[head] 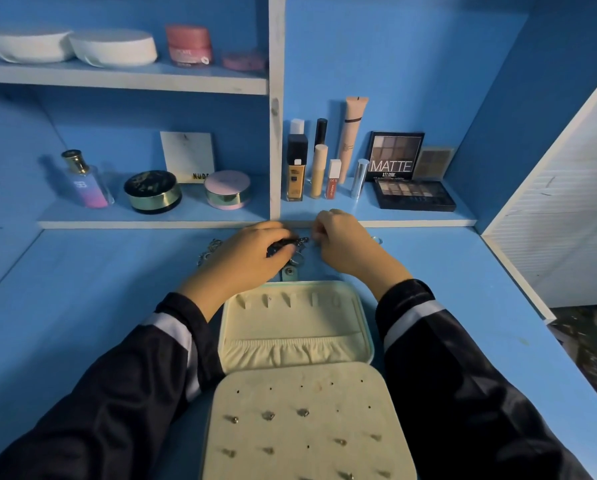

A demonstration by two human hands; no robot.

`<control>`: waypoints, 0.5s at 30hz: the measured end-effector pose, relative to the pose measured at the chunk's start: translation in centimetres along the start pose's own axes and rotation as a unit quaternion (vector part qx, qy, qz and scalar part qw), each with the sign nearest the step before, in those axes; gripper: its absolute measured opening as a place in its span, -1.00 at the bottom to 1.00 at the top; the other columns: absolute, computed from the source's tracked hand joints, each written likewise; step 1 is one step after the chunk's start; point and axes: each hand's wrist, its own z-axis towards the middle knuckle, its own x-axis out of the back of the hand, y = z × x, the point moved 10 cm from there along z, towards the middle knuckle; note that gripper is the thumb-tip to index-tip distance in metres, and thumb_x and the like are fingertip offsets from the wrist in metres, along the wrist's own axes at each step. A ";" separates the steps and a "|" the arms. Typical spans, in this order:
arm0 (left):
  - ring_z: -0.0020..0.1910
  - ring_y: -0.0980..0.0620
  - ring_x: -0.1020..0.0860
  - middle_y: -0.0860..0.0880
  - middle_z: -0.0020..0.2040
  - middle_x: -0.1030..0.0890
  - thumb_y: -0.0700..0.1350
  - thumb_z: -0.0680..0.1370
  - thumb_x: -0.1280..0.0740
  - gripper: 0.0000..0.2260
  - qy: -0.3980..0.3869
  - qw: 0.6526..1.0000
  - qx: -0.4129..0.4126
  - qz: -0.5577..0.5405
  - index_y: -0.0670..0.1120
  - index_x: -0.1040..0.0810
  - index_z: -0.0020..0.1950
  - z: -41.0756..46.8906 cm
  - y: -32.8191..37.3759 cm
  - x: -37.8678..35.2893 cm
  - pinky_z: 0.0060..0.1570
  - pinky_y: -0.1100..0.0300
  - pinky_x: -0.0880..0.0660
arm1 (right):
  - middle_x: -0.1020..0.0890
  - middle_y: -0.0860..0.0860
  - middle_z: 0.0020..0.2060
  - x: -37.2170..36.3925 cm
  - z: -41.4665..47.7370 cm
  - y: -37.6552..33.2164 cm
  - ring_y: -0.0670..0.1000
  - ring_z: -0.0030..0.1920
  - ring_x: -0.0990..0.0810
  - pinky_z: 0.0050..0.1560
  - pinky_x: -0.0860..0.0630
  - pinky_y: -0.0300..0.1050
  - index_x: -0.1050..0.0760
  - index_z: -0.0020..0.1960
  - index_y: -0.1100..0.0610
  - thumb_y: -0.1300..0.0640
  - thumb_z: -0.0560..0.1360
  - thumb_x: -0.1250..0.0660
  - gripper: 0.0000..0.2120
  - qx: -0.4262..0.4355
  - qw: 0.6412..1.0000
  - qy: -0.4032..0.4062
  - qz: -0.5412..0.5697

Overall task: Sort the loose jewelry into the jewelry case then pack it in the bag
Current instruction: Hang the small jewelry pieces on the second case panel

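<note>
Left hand and right hand pinch a dark chain crosswise beyond the jewelry case.

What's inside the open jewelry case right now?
In the jewelry case, the near panel holds small stud earrings. The far half shows bare hooks and an elastic pocket; the pocket's contents are hidden.

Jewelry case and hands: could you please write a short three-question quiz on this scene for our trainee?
1. True or false: the jewelry case lies open, with stud earrings in its near panel.
2. The silver chain lies: A) on the desk, left of the left hand; B) in the case; C) on the shelf.
3. What does the left hand grip?
Key: 1 true; 2 A; 3 a dark jewelry piece.
</note>
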 end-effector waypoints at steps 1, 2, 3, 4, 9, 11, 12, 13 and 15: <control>0.08 0.09 -0.53 0.08 0.12 -0.58 -0.02 0.63 -0.26 -0.75 0.001 1.000 -0.001 -0.003 -0.04 -0.60 0.24 0.0 0.0 0.0 0.11 0.01 -0.50 | -0.50 0.14 -0.06 0.3 0.0 0.1 0.16 -0.06 -0.46 -0.13 -0.36 -0.08 -0.42 -0.06 0.18 0.34 0.53 -0.20 -0.90 -0.005 1.000 -0.002 0.015; 0.08 0.10 -0.53 0.09 0.12 -0.58 -0.02 0.62 -0.26 -0.75 0.001 1.000 -0.002 -0.009 -0.03 -0.60 0.23 0.0 0.0 0.1 0.10 0.02 -0.50 | -0.50 0.11 -0.08 0.5 0.0 0.2 0.12 -0.10 -0.45 -0.16 -0.34 -0.11 -0.39 -0.06 0.15 0.35 0.53 -0.18 -0.88 -0.011 0.999 -0.005 0.034; 0.07 0.10 -0.53 0.10 0.11 -0.59 -0.01 0.62 -0.26 -0.76 0.002 1.000 -0.001 -0.016 -0.02 -0.60 0.23 0.0 -0.1 0.1 0.09 0.02 -0.50 | -0.52 0.08 -0.11 0.8 -0.1 0.2 0.09 -0.13 -0.45 -0.20 -0.35 -0.13 -0.38 -0.06 0.14 0.35 0.54 -0.17 -0.87 -0.014 0.998 -0.004 0.059; 0.05 0.10 -0.54 0.09 0.10 -0.59 0.00 0.62 -0.27 -0.76 0.003 1.000 0.002 -0.024 -0.02 -0.60 0.22 0.1 -0.1 0.2 0.07 0.01 -0.51 | -0.54 0.05 -0.14 1.2 -0.1 0.3 0.06 -0.18 -0.46 -0.26 -0.38 -0.17 -0.39 -0.06 0.14 0.35 0.55 -0.15 -0.86 -0.014 0.996 0.001 0.087; 0.03 0.13 -0.60 0.11 0.05 -0.66 0.05 0.61 -0.30 -0.78 0.035 0.994 0.034 -0.102 0.04 -0.61 0.20 0.1 -0.2 1.1 0.08 0.10 -0.53 | -0.55 -0.08 -0.27 3.9 -0.8 -0.4 -0.12 -0.37 -0.42 -0.42 -0.33 -0.36 -0.42 -0.11 0.10 0.31 0.58 -0.16 -0.83 -0.002 0.980 0.034 0.196; 0.12 0.26 -0.57 0.19 0.12 -0.65 0.05 0.60 -0.32 -0.76 0.050 0.985 0.046 -0.156 0.07 -0.60 0.24 0.1 0.0 1.4 0.18 0.23 -0.49 | -0.55 -0.09 -0.29 4.9 -1.1 -1.0 -0.07 -0.34 -0.45 -0.33 -0.39 -0.25 -0.42 -0.14 0.08 0.26 0.60 -0.19 -0.83 0.011 0.972 0.040 0.232; 0.13 0.30 -0.56 0.20 0.12 -0.65 0.04 0.59 -0.33 -0.76 0.053 0.980 0.050 -0.184 0.07 -0.61 0.24 0.1 0.1 1.5 0.21 0.25 -0.47 | -0.56 -0.08 -0.28 5.3 -1.2 -1.4 0.01 -0.27 -0.50 -0.23 -0.44 -0.16 -0.42 -0.13 0.08 0.25 0.60 -0.21 -0.84 0.019 0.968 0.042 0.245; 0.13 0.30 -0.56 0.20 0.11 -0.65 0.02 0.59 -0.34 -0.77 0.053 0.974 0.053 -0.213 0.06 -0.61 0.23 0.2 0.2 1.5 0.23 0.24 -0.47 | -0.57 -0.06 -0.28 5.6 -1.3 -1.7 0.11 -0.19 -0.54 -0.14 -0.49 -0.07 -0.44 -0.12 0.09 0.24 0.60 -0.22 -0.86 0.027 0.966 0.042 0.254; 0.13 0.28 -0.58 0.18 0.10 -0.67 -0.03 0.59 -0.35 -0.80 0.047 0.963 0.056 -0.261 0.03 -0.62 0.21 0.3 0.7 1.4 0.25 0.22 -0.47 | -0.59 -0.03 -0.27 5.9 -1.4 -2.2 0.19 -0.10 -0.57 -0.03 -0.51 0.05 -0.47 -0.09 0.12 0.24 0.60 -0.23 -0.89 0.038 0.961 0.038 0.273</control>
